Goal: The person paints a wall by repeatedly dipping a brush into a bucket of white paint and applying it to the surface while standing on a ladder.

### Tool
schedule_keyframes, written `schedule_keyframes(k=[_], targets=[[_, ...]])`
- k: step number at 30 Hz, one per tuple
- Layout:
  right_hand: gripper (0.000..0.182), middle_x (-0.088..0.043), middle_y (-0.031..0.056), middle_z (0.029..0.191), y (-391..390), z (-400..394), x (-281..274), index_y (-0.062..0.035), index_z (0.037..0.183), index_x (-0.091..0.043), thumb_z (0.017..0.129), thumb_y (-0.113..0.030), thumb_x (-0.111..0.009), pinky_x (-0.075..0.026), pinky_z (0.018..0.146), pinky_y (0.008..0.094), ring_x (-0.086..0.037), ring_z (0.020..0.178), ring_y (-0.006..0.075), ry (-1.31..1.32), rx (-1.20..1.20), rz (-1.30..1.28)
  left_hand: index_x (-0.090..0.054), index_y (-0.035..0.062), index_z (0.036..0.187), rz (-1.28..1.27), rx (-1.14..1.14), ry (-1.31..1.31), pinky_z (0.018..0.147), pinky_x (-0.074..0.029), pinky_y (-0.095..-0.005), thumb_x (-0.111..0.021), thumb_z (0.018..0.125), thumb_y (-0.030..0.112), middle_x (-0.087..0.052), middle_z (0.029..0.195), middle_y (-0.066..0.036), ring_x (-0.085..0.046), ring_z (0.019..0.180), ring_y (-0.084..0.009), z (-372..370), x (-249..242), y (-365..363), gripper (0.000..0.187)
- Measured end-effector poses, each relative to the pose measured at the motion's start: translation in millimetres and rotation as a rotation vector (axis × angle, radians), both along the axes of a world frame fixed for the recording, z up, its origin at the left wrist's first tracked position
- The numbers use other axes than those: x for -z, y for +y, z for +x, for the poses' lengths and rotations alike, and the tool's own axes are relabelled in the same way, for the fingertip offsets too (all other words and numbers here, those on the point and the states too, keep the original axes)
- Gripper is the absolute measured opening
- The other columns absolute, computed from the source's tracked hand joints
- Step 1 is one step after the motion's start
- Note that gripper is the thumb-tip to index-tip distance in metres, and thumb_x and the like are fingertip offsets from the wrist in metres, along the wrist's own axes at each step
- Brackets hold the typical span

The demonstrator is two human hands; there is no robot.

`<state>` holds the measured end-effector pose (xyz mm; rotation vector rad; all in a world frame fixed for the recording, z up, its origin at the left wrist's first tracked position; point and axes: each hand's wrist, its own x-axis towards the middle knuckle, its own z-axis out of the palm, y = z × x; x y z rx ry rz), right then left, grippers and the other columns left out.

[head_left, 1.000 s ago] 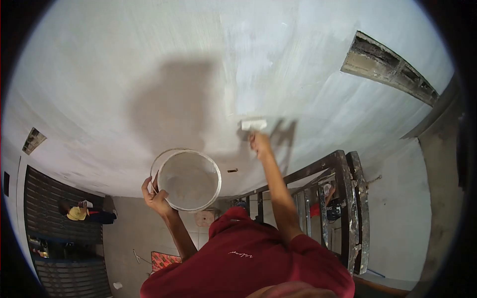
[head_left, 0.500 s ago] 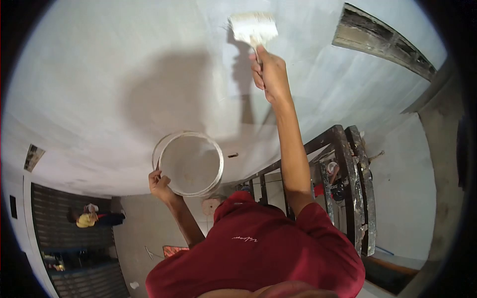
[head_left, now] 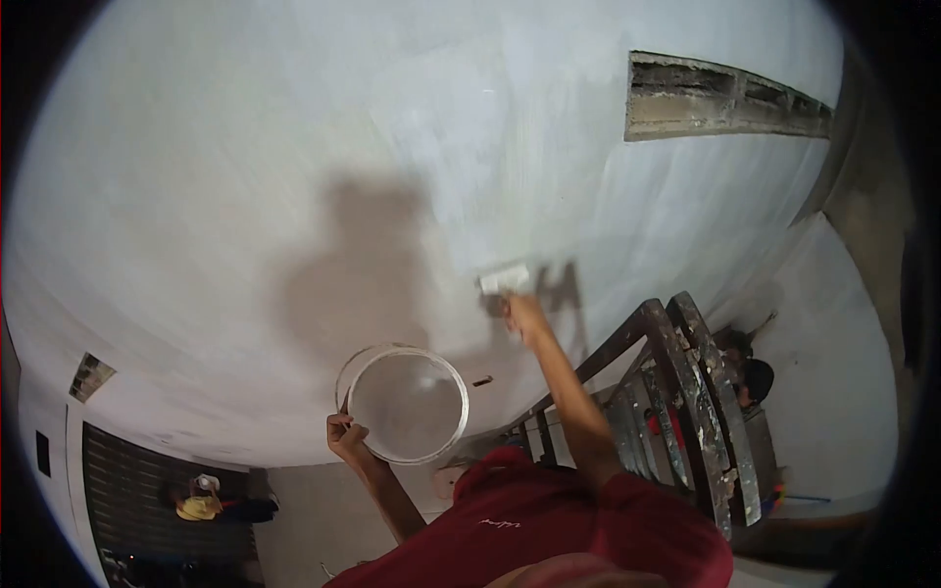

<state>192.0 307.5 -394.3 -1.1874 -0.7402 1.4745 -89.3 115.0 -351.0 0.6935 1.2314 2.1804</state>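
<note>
Brush [head_left: 505, 279], broad and pale-headed, is up at the whitish wall [head_left: 225, 137], its head raised toward the plaster; whether the bristles press on it I cannot tell. The right hand [head_left: 524, 318] is closed around its handle, arm stretched out. Lower and to the left, the left hand [head_left: 348, 438] is clamped on the near edge of a round bucket [head_left: 467, 400], where the wire handle [head_left: 343, 370] loops out beside the rim. The 2 hands are well apart. The bucket's inside looks pale grey; how full it is cannot be told.

Just right of the bucket, a small dark slot [head_left: 482, 381] is cut in the wall. A broad shadow [head_left: 368, 265] falls on the plaster above the bucket. Higher up at the right is a long opening [head_left: 725, 103] with bare blocks inside; a smaller opening [head_left: 91, 377] shows far left.

The person wears a red shirt [head_left: 549, 529]. A paint-spattered ladder [head_left: 671, 358] stands to their right, with another person [head_left: 755, 380] partly hidden beyond it. Down at the left, a person in yellow [head_left: 201, 508] is by a dark slatted shutter [head_left: 118, 470].
</note>
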Motion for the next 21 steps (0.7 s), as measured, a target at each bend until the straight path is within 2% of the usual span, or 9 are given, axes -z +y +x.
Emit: schedule_keyframes(k=[5, 7, 10, 11, 14, 17, 21], targets=[[0.031, -0.044, 0.0009, 0.052, -8.7, 11.5, -151.0, -0.0021, 0.069, -0.053, 0.093, -0.021, -0.048, -0.026, 0.034, 0.0274, -0.035, 0.035, 0.0094, -0.043, -0.076, 0.254, -0.041, 0.0036, 0.071, 0.017, 0.010, -0.020, 0.067, -0.043, -0.0239, -0.039, 0.050, -0.004, -0.060, 0.092, -0.017, -0.050, 0.069, -0.0176, 10.7, -10.6, -1.3, 0.022], [0.032, -0.042, -0.0002, 0.052, -13.6, 12.8, -190.9, -0.0021, 0.068, -0.052, 0.093, -0.022, -0.048, -0.025, 0.034, 0.0268, -0.033, 0.035, 0.0091, 0.008, -0.038, 0.401, -0.041, 0.0038, 0.071, -0.008, 0.017, -0.032, 0.068, -0.043, -0.0233, -0.040, 0.051, -0.003, -0.058, 0.088, -0.015, -0.049, 0.070, -0.0174, 10.6, -6.5, -3.2, 0.021], [0.031, -0.039, -0.0020, 0.053, -22.6, 14.4, -232.2, -0.0018, 0.078, -0.051, 0.095, -0.027, -0.046, -0.022, 0.034, 0.0240, -0.029, 0.035, 0.0071, 0.051, -0.017, 0.462, -0.042, 0.0034, 0.073, -0.055, 0.032, -0.012, 0.069, -0.043, -0.0233, -0.042, 0.053, -0.002, -0.054, 0.084, -0.012, -0.049, 0.071, -0.0168, 4.8, 1.4, -4.5, 0.020], [0.032, -0.039, -0.0021, 0.054, -24.7, 14.8, -231.5, -0.0019, 0.079, -0.051, 0.096, -0.029, -0.046, -0.022, 0.034, 0.0237, -0.029, 0.035, 0.0069, 0.058, -0.019, 0.475, -0.044, 0.0034, 0.074, -0.010, 0.029, -0.008, 0.067, -0.042, -0.0225, -0.042, 0.055, -0.002, -0.051, 0.079, -0.008, -0.048, 0.068, -0.0154, 14.1, -6.2, -3.6, 0.020], [0.037, -0.039, -0.0022, 0.054, -20.2, 17.1, -208.4, -0.0026, 0.080, -0.050, 0.096, -0.035, -0.045, -0.021, 0.033, 0.0231, -0.029, 0.035, 0.0066, 0.029, -0.044, 0.480, -0.045, 0.0035, 0.075, -0.099, 0.019, 0.006, 0.067, -0.042, -0.0227, -0.041, 0.055, -0.003, -0.052, 0.080, -0.008, -0.048, 0.068, -0.0153, 9.9, -1.5, -5.4, 0.021], [0.042, -0.040, -0.0013, 0.052, 9.5, 10.3, -129.8, -0.0050, 0.072, -0.049, 0.096, -0.039, -0.045, -0.021, 0.031, 0.0239, -0.030, 0.033, 0.0076, -0.093, 0.005, 0.420, -0.046, 0.0036, 0.075, -0.049, 0.010, 0.007, 0.066, -0.043, -0.0233, -0.041, 0.054, -0.005, -0.053, 0.080, -0.009, -0.049, 0.067, -0.0161, 19.7, -11.3, -8.8, 0.023], [0.043, -0.043, 0.0012, 0.051, 1.3, 3.1, -34.9, -0.0037, 0.068, -0.051, 0.095, -0.038, -0.048, -0.023, 0.031, 0.0276, -0.036, 0.034, 0.0105, -0.015, -0.014, 0.153, -0.047, 0.0025, 0.077, 0.016, 0.021, -0.007, 0.065, -0.044, -0.0246, -0.040, 0.053, -0.007, -0.057, 0.082, -0.011, -0.052, 0.068, -0.0180, 4.9, 2.5, -7.8, 0.028]])
